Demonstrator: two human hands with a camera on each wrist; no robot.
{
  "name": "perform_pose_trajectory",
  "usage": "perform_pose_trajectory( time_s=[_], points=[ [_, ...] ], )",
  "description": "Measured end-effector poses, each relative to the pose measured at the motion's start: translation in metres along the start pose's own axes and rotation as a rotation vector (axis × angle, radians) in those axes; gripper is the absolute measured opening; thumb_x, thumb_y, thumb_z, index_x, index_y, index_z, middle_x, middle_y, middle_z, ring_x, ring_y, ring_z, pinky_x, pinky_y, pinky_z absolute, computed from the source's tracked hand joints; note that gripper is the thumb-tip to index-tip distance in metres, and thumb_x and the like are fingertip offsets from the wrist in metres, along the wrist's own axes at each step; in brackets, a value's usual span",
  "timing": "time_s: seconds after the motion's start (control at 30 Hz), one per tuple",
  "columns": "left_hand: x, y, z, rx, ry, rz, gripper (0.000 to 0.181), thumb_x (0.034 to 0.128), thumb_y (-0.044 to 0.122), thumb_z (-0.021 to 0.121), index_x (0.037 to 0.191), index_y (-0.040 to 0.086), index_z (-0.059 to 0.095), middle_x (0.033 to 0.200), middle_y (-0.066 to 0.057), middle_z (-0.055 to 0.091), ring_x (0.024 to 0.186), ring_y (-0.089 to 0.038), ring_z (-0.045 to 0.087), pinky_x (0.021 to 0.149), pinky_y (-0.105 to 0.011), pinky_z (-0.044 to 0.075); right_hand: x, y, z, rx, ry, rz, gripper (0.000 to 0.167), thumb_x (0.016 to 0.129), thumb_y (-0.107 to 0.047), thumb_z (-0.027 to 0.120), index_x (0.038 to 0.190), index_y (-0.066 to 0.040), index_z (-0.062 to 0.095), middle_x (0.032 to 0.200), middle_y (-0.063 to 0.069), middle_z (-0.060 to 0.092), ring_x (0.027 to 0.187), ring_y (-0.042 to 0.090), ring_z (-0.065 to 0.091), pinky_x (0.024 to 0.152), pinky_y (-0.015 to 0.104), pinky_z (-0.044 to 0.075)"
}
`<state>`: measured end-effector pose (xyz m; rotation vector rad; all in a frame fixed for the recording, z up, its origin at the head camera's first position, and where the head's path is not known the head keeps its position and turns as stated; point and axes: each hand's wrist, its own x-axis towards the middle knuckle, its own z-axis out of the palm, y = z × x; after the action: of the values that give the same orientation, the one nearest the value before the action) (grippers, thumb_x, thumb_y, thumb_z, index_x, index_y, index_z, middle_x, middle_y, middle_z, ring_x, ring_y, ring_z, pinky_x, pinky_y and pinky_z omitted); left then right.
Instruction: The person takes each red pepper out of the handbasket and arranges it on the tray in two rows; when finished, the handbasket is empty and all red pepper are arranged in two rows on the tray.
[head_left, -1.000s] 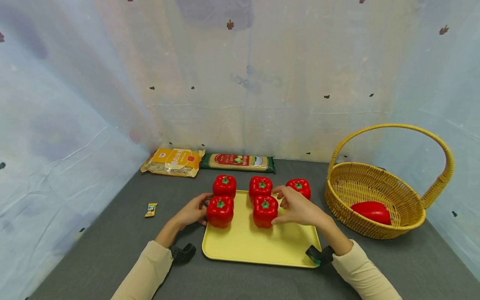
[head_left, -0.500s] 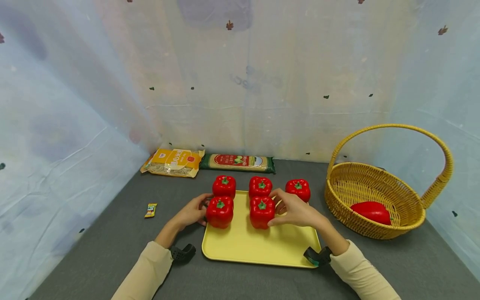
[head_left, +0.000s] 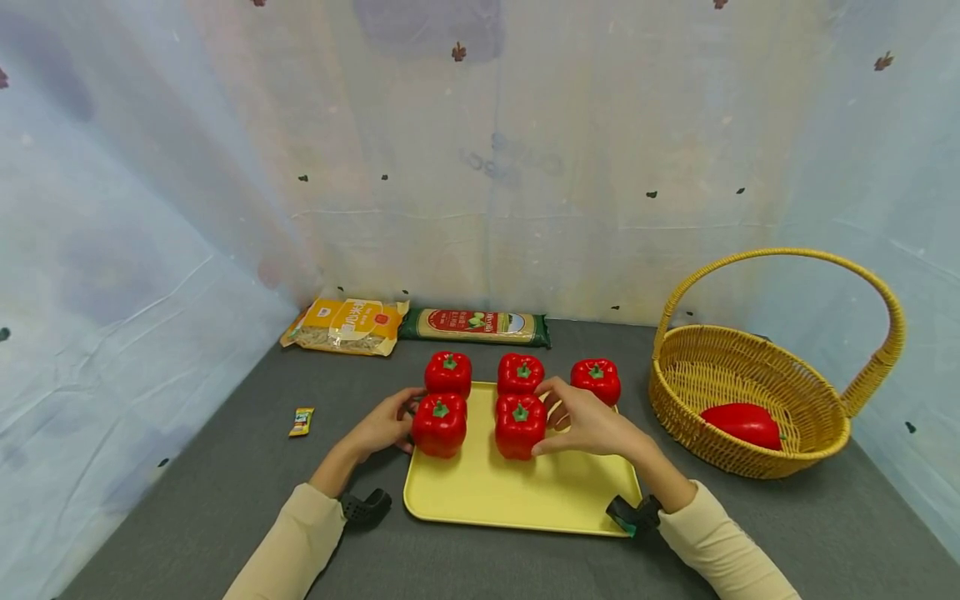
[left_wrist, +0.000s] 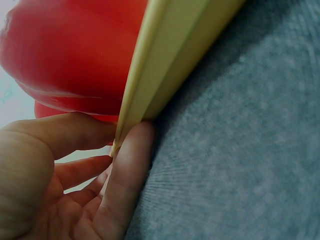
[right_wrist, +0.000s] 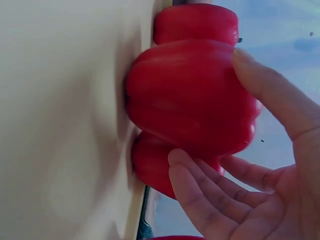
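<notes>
Several red bell peppers stand on the yellow tray (head_left: 517,500) in the head view. My right hand (head_left: 588,421) grips the front middle bell pepper (head_left: 521,427), with the thumb on its near side and the fingers behind; the right wrist view shows that bell pepper (right_wrist: 192,97) between thumb and fingers (right_wrist: 200,185). At the left, my left hand (head_left: 382,423) pinches the tray's rim beside the front left bell pepper (head_left: 439,426). The left wrist view shows the fingers on both sides of the tray wall (left_wrist: 160,75). Behind stand the back left (head_left: 448,373), back middle (head_left: 521,373) and back right (head_left: 596,381) bell peppers.
A wicker basket (head_left: 675,417) with a tall handle stands at the right, a red pepper (head_left: 744,425) lying inside. Along the back lie an orange-and-clear food bag (head_left: 347,326) and a long green packet (head_left: 475,326). A small yellow packet (head_left: 302,421) lies at the left.
My right hand has moved slightly left, and the front middle bell pepper has shifted left with it on the tray. The left hand stays at the tray rim.
</notes>
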<state>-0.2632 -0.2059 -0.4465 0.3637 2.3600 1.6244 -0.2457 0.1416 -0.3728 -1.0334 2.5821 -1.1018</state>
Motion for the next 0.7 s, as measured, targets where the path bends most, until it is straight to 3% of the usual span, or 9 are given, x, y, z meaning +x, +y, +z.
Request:
perform_pose_trajectory(
  time_s=[0.33, 0.5, 0.7],
  points=[
    [0.001, 0.001, 0.0, -0.004, 0.003, -0.017, 0.055, 0.0865, -0.005, 0.045, 0.14, 0.0, 0.032, 0.109, -0.017, 0.045, 0.08, -0.023, 0.053, 0.059, -0.038, 0.057, -0.016, -0.007, -0.035, -0.007, 0.061, -0.015, 0.067, 0.073, -0.034, 0.079, 0.125, -0.008, 0.046, 0.106, 0.011, 0.057, 0.09, 0.026, 0.061, 0.078, 0.042, 0.054],
    [0.001, 0.0, 0.0, -0.003, 0.002, -0.025, 0.055, 0.0861, -0.005, 0.046, 0.139, 0.0, 0.033, 0.109, -0.017, 0.045, 0.079, -0.023, 0.053, 0.059, -0.038, 0.057, -0.031, -0.005, -0.063, -0.068, 0.125, -0.012, 0.059, 0.076, -0.033, 0.076, 0.124, -0.011, 0.049, 0.111, 0.012, 0.058, 0.092, 0.027, 0.062, 0.077, 0.038, 0.054],
    [0.002, -0.002, 0.0, -0.004, 0.003, -0.023, 0.055, 0.0865, -0.006, 0.045, 0.139, 0.0, 0.033, 0.109, -0.018, 0.044, 0.079, -0.023, 0.053, 0.059, -0.038, 0.057, -0.057, 0.006, -0.103, -0.119, 0.177, 0.019, 0.043, 0.082, -0.027, 0.072, 0.119, -0.013, 0.055, 0.111, 0.006, 0.06, 0.09, 0.017, 0.061, 0.075, 0.03, 0.054]
  ],
)
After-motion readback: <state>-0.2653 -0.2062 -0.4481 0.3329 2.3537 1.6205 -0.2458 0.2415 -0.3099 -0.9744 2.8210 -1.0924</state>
